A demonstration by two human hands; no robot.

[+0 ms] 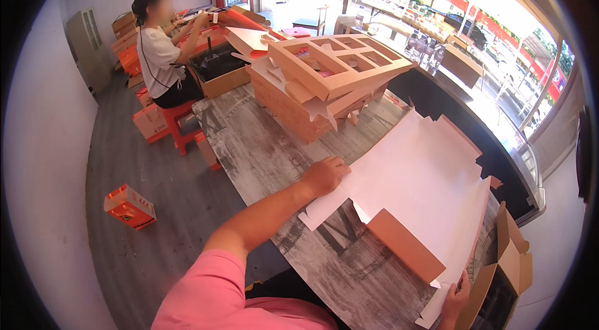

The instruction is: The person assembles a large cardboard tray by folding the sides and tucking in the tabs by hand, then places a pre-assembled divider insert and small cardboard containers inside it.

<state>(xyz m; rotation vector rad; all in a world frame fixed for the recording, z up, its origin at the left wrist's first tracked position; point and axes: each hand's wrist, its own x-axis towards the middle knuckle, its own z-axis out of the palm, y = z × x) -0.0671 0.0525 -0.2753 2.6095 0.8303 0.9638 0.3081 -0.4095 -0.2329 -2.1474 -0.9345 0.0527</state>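
Note:
A large unfolded cardboard box blank (pixel 418 171), white on its upper face, lies across the near half of the table in front of me. One brown flap (pixel 407 246) stands folded up along its near side. My left hand (pixel 324 176) is closed on the blank's left edge, beside a white side tab. At the near right corner, my right hand (pixel 456 300) grips the edge with its fingers curled round it; the lower edge of the picture cuts off part of that hand.
An open cardboard carton (pixel 293 108) with compartmented cardboard inserts (pixel 334 66) stands farther back on the table (pixel 249 149). Another open carton (pixel 502 274) is at my right. A seated co-worker (pixel 163 49) handles something small at the far left. An orange paper bag (pixel 130 206) stands on the floor.

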